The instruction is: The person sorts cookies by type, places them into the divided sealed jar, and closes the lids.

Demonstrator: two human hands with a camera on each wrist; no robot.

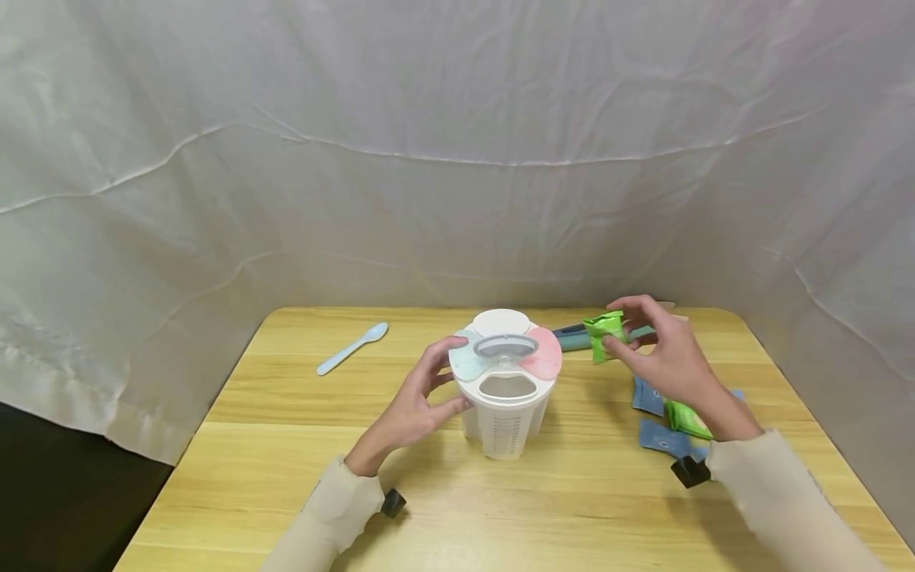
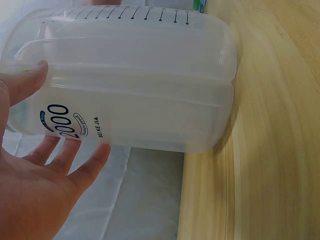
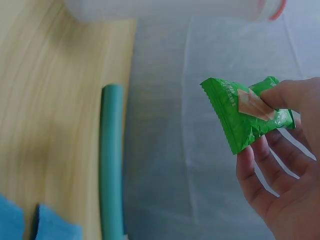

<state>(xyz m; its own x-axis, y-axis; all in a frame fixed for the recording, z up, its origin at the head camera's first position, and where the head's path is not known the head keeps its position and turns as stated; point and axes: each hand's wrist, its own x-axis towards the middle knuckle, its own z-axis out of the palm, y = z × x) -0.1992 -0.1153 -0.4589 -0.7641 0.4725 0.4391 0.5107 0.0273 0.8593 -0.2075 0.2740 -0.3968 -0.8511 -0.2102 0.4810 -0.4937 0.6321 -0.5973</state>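
Observation:
In the head view a translucent food storage container [image 1: 503, 425] stands upright on the table, with measuring marks down its side. Its lid [image 1: 503, 322] has white, pale green and pink flaps, a grey handle, and an uncovered opening at the front. My left hand [image 1: 418, 401] grips the container's left side near the top, thumb in front; the left wrist view shows its fingers round the wall. To the right of the container, above the table, my right hand [image 1: 665, 349] pinches a small green snack packet [image 3: 245, 112] between thumb and fingers.
A pale blue spoon [image 1: 352, 349] lies at the back left. Behind the right hand lies a long teal item [image 3: 112, 160]. Blue packets [image 1: 663, 438] and a green packet [image 1: 688, 419] lie on the right, partly under the right forearm. A grey curtain [image 1: 457, 199] hangs behind the table.

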